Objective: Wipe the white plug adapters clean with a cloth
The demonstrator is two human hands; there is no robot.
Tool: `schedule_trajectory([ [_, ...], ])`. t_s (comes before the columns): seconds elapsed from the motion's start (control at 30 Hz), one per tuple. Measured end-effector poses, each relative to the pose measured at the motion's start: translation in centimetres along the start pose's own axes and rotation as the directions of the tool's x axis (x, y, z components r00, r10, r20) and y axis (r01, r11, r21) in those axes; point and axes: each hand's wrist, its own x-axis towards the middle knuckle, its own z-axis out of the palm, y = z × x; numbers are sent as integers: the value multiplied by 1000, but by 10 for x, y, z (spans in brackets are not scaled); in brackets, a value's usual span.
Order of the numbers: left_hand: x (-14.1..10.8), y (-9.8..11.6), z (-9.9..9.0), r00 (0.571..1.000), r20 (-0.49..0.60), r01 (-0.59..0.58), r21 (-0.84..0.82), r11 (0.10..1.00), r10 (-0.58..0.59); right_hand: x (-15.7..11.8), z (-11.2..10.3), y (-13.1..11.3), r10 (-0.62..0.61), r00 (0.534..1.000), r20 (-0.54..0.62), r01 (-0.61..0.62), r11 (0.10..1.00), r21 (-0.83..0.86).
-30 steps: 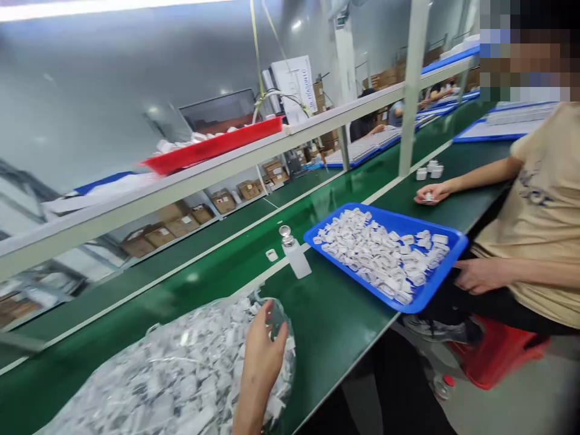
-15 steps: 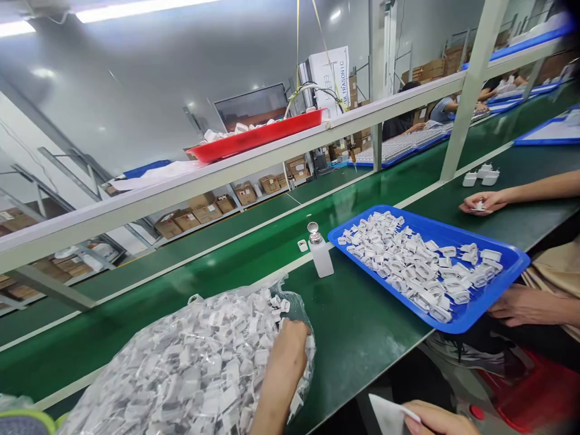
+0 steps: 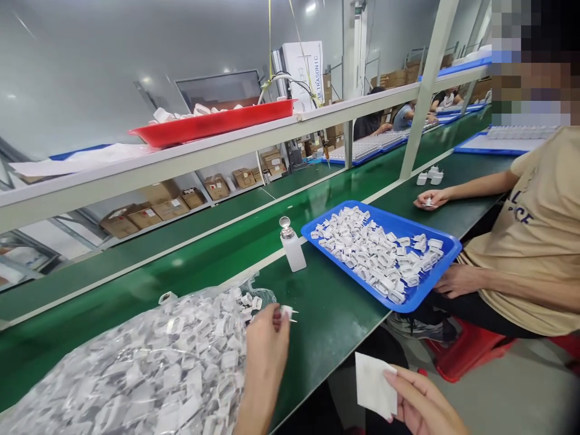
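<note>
My left hand (image 3: pixel 268 344) is closed on a white plug housing (image 3: pixel 287 312), whose two thin pins point right. It hovers by the open end of a large clear plastic bag (image 3: pixel 181 356) full of similar white housings. Low at the right, my right hand (image 3: pixel 421 396) pinches a folded white cloth (image 3: pixel 375 385) between thumb and fingers, off the bench edge. A white bottle with a metal pump top (image 3: pixel 294 251) stands upright beyond my left hand. Right of the bottle, a blue tray (image 3: pixel 421 302) holds many loose white plug housings (image 3: pixel 362 248).
A co-worker in a tan shirt (image 3: pixel 539 241) sits at the right, one hand (image 3: pixel 430 199) holding a small white part near several white pieces (image 3: pixel 430 176). A red tray (image 3: pixel 222 125) rests on the shelf above the green bench (image 3: pixel 326 326). A red stool (image 3: pixel 471 350) stands below.
My left hand has come up out of the bag with a white plug housing. My right hand has risen with the cloth, now more in view. The camera view has turned right.
</note>
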Motion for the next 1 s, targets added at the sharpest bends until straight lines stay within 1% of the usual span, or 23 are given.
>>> schedule_trajectory([
  [0.07, -14, 6, 23, 999, 35, 5, -99, 995, -2, 2, 6, 1, 1, 1000, 18, -1, 1000, 9],
  [0.13, -25, 7, 45, 998, 64, 8, -167, 986, 2, 6, 11, 1, -11, 996, 87, 13, 1000, -16],
  [0.2, -33, 4, 58, 996, 85, 16, -206, 978, 2, 10, 13, -1, -47, 988, 144, 59, 995, -82],
  [0.23, -35, 0, 61, 995, 103, 28, -217, 976, -5, 12, 14, -2, -76, 986, 147, 97, 986, -139],
  [0.3, -37, -7, 59, 988, 157, 38, -215, 976, -4, 17, 13, -5, -149, 981, 122, 177, 945, -274],
  [0.4, -39, -16, 50, 968, 240, -18, -205, 979, 68, 27, 11, -6, -271, 955, 120, 296, 840, -455],
  [0.43, -39, -18, 48, 962, 251, -54, -215, 975, 109, 31, 12, -5, -339, 930, 138, 360, 779, -513],
  [0.47, -40, -19, 48, 957, 252, -87, -233, 969, 146, 36, 15, -3, -423, 890, 172, 440, 692, -573],
  [0.5, -41, -20, 49, 954, 242, -116, -250, 961, 178, 41, 18, 0, -507, 831, 229, 524, 575, -628],
  [0.53, -42, -20, 51, 953, 222, -144, -263, 954, 205, 46, 23, 3, -567, 762, 312, 602, 442, -665],
  [0.57, -42, -20, 55, 952, 200, -173, -270, 947, 231, 51, 30, 5, -586, 697, 414, 666, 315, -676],
  [0.6, -42, -21, 60, 951, 178, -197, -274, 941, 251, 56, 36, 8, -563, 646, 515, 716, 213, -665],
  [0.63, -41, -22, 64, 952, 159, -213, -274, 938, 262, 61, 43, 10, -513, 612, 603, 753, 145, -641],
  [0.7, -39, -25, 73, 957, 128, -221, -268, 938, 261, 69, 52, 13, -405, 574, 711, 797, 78, -599],
  [0.77, -38, -28, 79, 965, 99, -212, -254, 944, 244, 74, 54, 14, -355, 550, 756, 817, 39, -576],
  [0.87, -36, -34, 84, 967, 57, -225, -262, 938, 248, 77, 44, 16, -355, 494, 794, 837, -53, -545],
  [0.97, -35, -40, 87, 961, 61, -241, -289, 926, 269, 75, 30, 16, -338, 401, 851, 863, -173, -475],
  [1.0, -34, -43, 88, 959, 65, -246, -294, 924, 276, 74, 26, 15, -319, 379, 869, 867, -205, -453],
])
